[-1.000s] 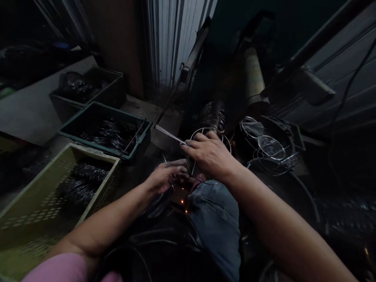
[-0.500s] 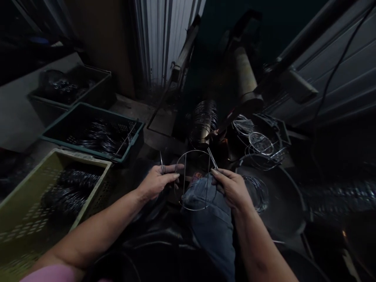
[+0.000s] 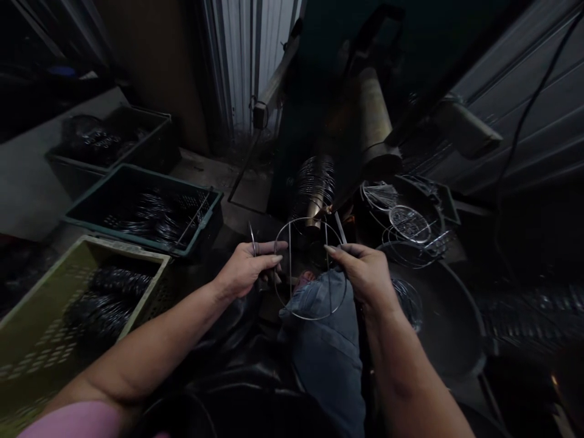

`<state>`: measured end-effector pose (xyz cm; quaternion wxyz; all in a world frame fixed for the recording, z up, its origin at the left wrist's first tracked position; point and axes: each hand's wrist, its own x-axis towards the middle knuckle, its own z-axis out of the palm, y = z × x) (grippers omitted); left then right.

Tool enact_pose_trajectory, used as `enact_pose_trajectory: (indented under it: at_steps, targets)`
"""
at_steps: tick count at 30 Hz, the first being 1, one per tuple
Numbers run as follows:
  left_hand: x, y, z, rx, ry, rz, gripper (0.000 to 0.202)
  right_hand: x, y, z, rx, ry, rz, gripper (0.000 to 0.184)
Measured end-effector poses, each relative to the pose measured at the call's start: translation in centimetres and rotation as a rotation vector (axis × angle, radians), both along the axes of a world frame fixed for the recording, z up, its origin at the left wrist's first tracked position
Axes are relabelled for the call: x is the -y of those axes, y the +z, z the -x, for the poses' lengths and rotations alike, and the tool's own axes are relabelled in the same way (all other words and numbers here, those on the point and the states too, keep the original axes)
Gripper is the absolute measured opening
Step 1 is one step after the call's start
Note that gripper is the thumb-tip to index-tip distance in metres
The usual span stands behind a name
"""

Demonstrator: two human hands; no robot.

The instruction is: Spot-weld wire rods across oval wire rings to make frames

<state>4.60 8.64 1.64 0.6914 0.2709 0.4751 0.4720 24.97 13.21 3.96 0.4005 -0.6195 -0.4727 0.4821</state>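
Holding a circular wire hoop (image 3: 310, 318) upright in front of the seated person's denim-covered knee (image 3: 323, 347), both hands work at chest-low height over the lap. Two straight wire rods (image 3: 289, 274) run vertically across the hoop, parallel and well apart. The left hand (image 3: 244, 271) is partly closed: a thin metal rod (image 3: 252, 239) stands pinched upright in its grip, and its extended fingers (image 3: 274, 258) reach the hoop's left side. The right hand (image 3: 360, 274) is curled around the hoop's right side, with a short length of rod (image 3: 340, 225) projecting upward from its grip. A pink sleeve (image 3: 73, 423) covers the upper left arm. To the left, on the floor, stand an olive perforated crate (image 3: 123, 250) and a teal crate (image 3: 137, 237), each holding coiled wire (image 3: 107, 304), with a dark crate (image 3: 77, 176) behind them. Ahead, a stack of wire rings (image 3: 314, 185) sits beside a metal cylinder (image 3: 376, 115) on dark machinery. To the right, loose wire hoops (image 3: 408, 222) lie in a dark tray (image 3: 442, 207), above a round dark pan (image 3: 442, 322). A corrugated metal wall (image 3: 246, 61) closes the background.
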Motion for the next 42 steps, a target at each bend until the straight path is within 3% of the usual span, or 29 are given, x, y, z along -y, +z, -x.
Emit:
enact_pose_trajectory:
  at_steps: [5,14,18,23,28,36,42]
  targets:
    - [-1.2,1.4,-0.2,0.017,0.021,-0.011,0.036,-1.7,1.5,0.1,-0.022,0.010,0.015,0.033]
    - [-1.9,1.4,-0.4,0.057,0.010,-0.015,0.032,-2.3,2.4,0.1,-0.036,0.016,0.091,0.033]
    - [-2.1,2.0,-0.5,0.050,0.031,0.005,0.027,-2.6,2.3,0.0,-0.062,0.011,0.084,0.031]
    - [-2.2,2.0,-0.5,-0.006,0.063,0.008,0.029,-1.4,1.1,-0.8,-0.257,0.037,0.119,0.029]
    - [-2.7,1.7,-1.2,0.001,-0.041,-0.044,0.029,0.9,0.0,-2.2,-0.377,-0.047,0.150,0.027]
    - [-4.9,2.7,-3.9,0.002,-0.079,-0.054,0.026,0.5,0.9,-4.2,-0.408,-0.124,0.102,0.026]
    - [-5.3,3.1,-4.5,0.003,-0.085,-0.064,0.024,0.2,0.9,-4.9,-0.377,-0.155,0.124,0.032]
